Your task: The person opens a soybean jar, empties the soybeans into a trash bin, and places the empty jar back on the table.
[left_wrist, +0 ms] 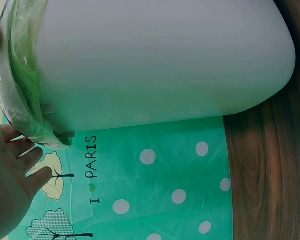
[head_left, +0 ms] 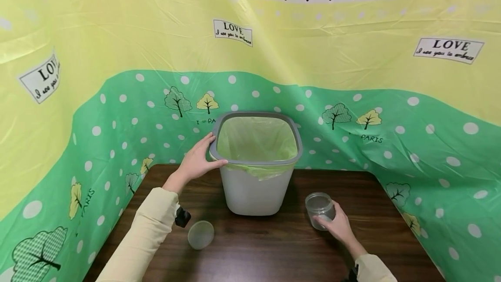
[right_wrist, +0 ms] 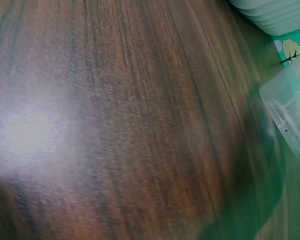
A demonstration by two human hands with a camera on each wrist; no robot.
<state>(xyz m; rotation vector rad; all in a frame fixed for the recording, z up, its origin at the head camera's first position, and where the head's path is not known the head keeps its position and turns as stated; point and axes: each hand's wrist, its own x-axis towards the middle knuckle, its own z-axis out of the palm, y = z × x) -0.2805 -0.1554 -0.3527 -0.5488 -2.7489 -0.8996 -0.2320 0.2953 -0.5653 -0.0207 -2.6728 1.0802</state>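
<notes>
A white trash can [head_left: 254,190] with a grey rim stands upright toward the back of the table, lined with a green trash bag [head_left: 256,140]. My left hand [head_left: 197,160] rests at the rim's left corner, thumb on the front side and fingers spread along the left side. In the left wrist view the fingers [left_wrist: 27,155] look loose beside the rim. To the right of the can, my right hand [head_left: 337,224] grips a clear plastic jar [head_left: 318,206], uncovered at the top. The right wrist view catches only part of the jar [right_wrist: 290,107] at its edge.
A round translucent lid [head_left: 201,234] lies on the dark wood table [head_left: 250,256], front left of the can. Behind and along both sides hangs a green and yellow printed curtain [head_left: 352,112], close behind the can.
</notes>
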